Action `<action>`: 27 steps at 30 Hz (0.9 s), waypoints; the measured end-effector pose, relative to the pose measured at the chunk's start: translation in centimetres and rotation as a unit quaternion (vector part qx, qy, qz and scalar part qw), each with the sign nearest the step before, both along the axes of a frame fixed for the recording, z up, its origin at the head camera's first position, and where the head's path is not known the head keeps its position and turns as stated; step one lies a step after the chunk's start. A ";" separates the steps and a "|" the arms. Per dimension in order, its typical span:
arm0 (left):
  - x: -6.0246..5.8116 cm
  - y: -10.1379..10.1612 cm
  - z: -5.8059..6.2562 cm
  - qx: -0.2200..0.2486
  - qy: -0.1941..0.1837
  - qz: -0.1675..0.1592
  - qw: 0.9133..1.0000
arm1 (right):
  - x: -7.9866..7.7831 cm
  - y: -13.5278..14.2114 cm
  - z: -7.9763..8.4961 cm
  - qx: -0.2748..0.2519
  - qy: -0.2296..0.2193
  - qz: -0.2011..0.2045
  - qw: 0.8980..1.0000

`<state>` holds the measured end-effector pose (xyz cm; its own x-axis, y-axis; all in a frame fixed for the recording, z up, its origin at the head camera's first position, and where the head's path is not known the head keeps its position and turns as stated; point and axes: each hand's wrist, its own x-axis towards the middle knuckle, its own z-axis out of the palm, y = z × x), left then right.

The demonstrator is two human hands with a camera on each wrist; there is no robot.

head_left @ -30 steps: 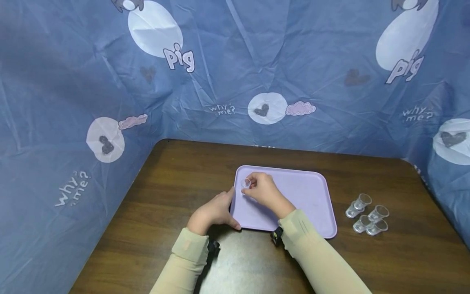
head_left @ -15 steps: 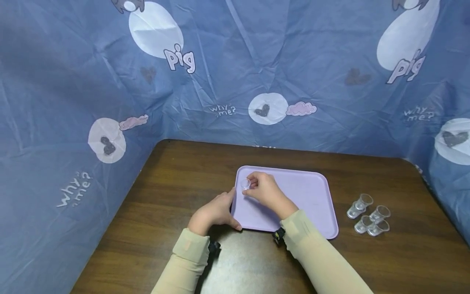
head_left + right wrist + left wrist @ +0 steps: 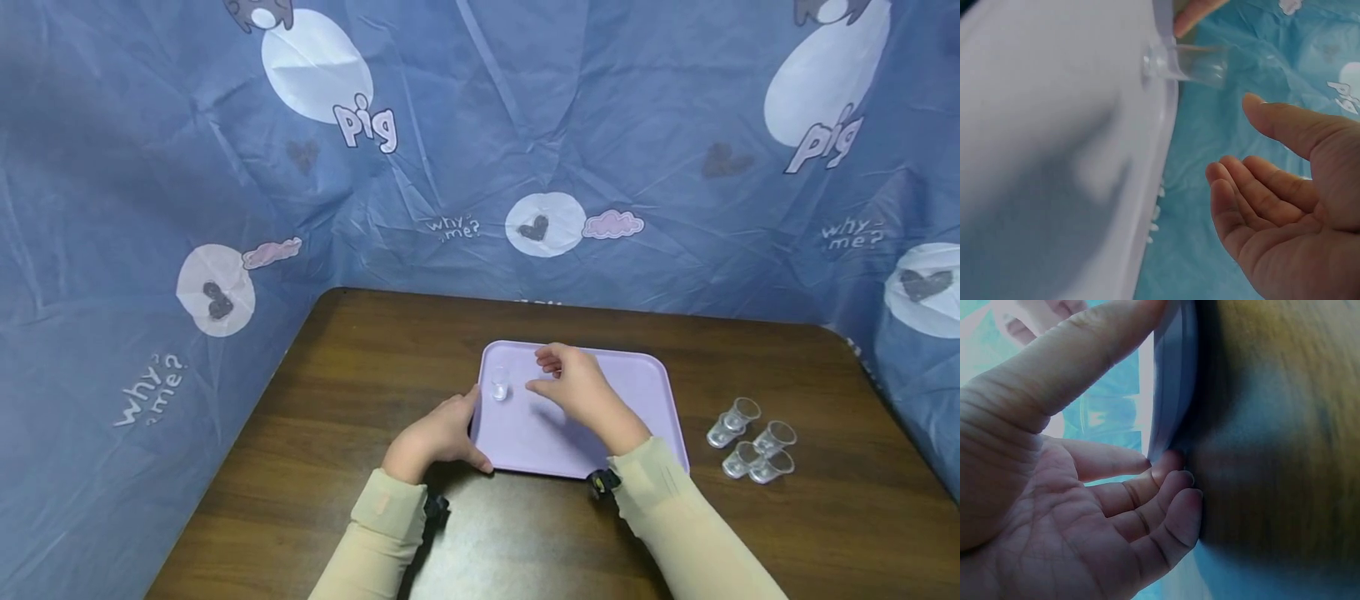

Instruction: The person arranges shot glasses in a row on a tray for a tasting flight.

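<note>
A clear shot glass (image 3: 499, 385) stands upright near the left edge of the lilac tray (image 3: 622, 417). To its right, over the tray, my right hand (image 3: 581, 387) holds nothing, its fingers and thumb parted. The right wrist view shows a gap between this hand (image 3: 1291, 194) and the shot glass (image 3: 1188, 64). My left hand (image 3: 438, 429) holds the tray's near left corner, thumb along the front edge and fingers against the left side. In the left wrist view its fingers (image 3: 1172, 519) bend in with their tips low beside the tray rim (image 3: 1172, 381).
Several more clear shot glasses (image 3: 772, 435) stand close together on the wooden table (image 3: 360, 350), right of the tray. A blue printed cloth (image 3: 450, 150) hangs behind the table and along its sides.
My right hand has let go of the shot glass and moved right, its fingers spreading apart. The glass stays on the tray. My left hand keeps its place at the corner.
</note>
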<state>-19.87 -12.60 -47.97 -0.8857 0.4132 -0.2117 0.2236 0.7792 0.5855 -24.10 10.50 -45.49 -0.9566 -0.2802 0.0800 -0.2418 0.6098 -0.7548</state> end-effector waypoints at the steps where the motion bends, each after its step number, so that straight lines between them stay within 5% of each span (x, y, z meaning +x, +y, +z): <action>1: 0.0 0.0 0.0 0.001 0.001 0.000 1.000 | 0.1 0.3 0.2 -0.003 0.002 -0.002 1.000; 13: 0.0 -0.1 -0.1 0.010 -0.011 0.007 1.000 | 1.4 4.3 2.6 -0.009 0.058 -0.036 0.998; 27: 0.0 0.1 -0.1 0.007 -0.008 0.005 1.000 | 3.6 11.3 3.2 0.003 0.120 -0.097 0.988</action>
<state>-19.87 -12.49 -48.12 -0.8862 0.4074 -0.2205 0.2063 0.7732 0.5996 -20.48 21.78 -42.25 -0.9462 -0.0946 0.3094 -0.2910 0.6668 -0.6861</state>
